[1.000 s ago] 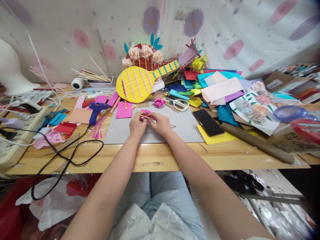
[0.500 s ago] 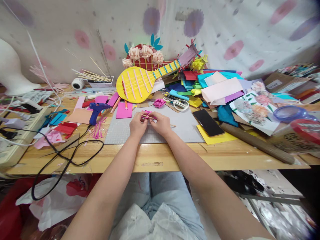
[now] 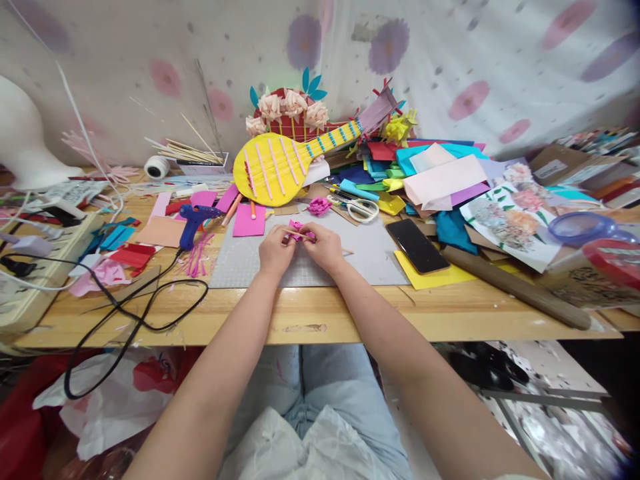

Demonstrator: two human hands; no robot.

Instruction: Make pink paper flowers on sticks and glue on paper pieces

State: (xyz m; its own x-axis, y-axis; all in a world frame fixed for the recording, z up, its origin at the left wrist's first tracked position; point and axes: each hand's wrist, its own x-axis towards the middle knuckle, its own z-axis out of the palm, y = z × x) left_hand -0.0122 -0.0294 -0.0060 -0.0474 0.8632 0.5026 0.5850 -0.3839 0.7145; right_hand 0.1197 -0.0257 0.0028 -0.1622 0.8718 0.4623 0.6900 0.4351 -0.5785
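Observation:
Above the grey cutting mat [image 3: 240, 263], my left hand [image 3: 277, 248] pinches a magenta paper flower [image 3: 296, 228] from its left side. From the right, my right hand [image 3: 323, 245] is closed on a thin wooden stick [image 3: 349, 251] that lies across the flower; its far end sticks out past the hand. The fingertips of both hands almost meet and hide part of the flower. Just beyond them a finished-looking magenta paper flower [image 3: 319, 206] rests on the mat, beside white-handled scissors [image 3: 361, 209] and a magenta paper sheet [image 3: 249, 220].
A yellow paper lute-like instrument [image 3: 273, 170] leans at the back. To the left are a blue glue gun [image 3: 190, 223], its looping black cable and a power strip [image 3: 60, 263]. A phone [image 3: 417, 247], a wooden rod [image 3: 515, 287] and piled coloured paper [image 3: 445, 180] lie right.
The stick has tilted slightly against the flower, and more magenta paper shows between my fingers. Both hands stay in nearly the same place.

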